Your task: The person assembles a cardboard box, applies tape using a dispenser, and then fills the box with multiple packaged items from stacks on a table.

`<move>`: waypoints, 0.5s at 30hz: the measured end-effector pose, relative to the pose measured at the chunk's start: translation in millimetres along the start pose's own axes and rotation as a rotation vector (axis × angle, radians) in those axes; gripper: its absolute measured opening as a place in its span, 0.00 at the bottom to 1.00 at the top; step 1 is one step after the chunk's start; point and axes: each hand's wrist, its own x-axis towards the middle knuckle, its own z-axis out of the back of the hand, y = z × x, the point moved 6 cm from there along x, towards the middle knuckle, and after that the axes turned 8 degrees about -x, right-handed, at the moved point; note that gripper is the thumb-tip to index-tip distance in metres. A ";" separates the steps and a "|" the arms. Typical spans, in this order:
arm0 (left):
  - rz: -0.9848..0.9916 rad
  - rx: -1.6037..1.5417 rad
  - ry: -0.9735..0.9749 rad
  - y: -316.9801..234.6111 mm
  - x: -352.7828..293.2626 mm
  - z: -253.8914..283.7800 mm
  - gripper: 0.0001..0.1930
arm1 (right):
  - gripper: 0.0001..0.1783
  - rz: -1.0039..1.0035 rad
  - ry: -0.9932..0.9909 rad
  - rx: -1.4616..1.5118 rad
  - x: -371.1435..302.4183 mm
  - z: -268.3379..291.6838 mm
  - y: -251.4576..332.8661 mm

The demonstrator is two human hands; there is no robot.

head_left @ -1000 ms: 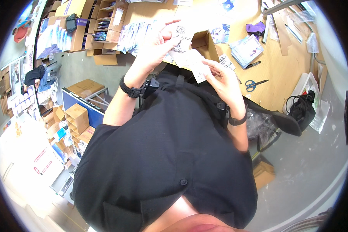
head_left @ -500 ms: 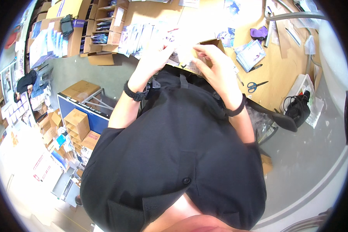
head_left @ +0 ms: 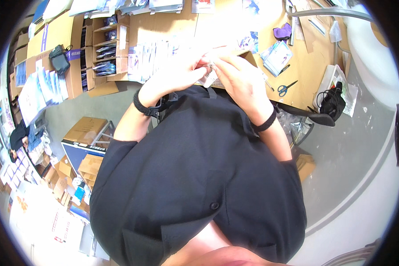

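Note:
Over the near edge of the wooden table [head_left: 297,91], my left hand [head_left: 181,73] and my right hand [head_left: 243,82] meet fingertip to fingertip. Both are closed in a pinch around a small whitish piece [head_left: 209,79] with a few dark marks; glare washes out its outline, so its exact kind is unclear. Just beyond my right hand, part of an open cardboard box [head_left: 249,57] shows, its inside mostly hidden. Left of my hands stands a row of thin sleeved prints [head_left: 142,60].
At the right lie scissors [head_left: 286,88], a black pen [head_left: 284,69], stacked sleeved cards [head_left: 278,60] and a purple pouch [head_left: 283,31]. A cardboard rack [head_left: 122,51] with packets stands at the left. Farther right is a white tray [head_left: 326,82] with a black cabled device [head_left: 333,101].
My hands have come together from being apart, and their fingertips now close on the small whitish piece. The whole view has shifted, with table things appearing farther left.

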 end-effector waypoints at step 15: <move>-0.443 0.829 -0.272 -40.9 44.6 208.6 0.33 | 0.09 -0.856 -0.666 0.563 -68.6 44.0 -65.6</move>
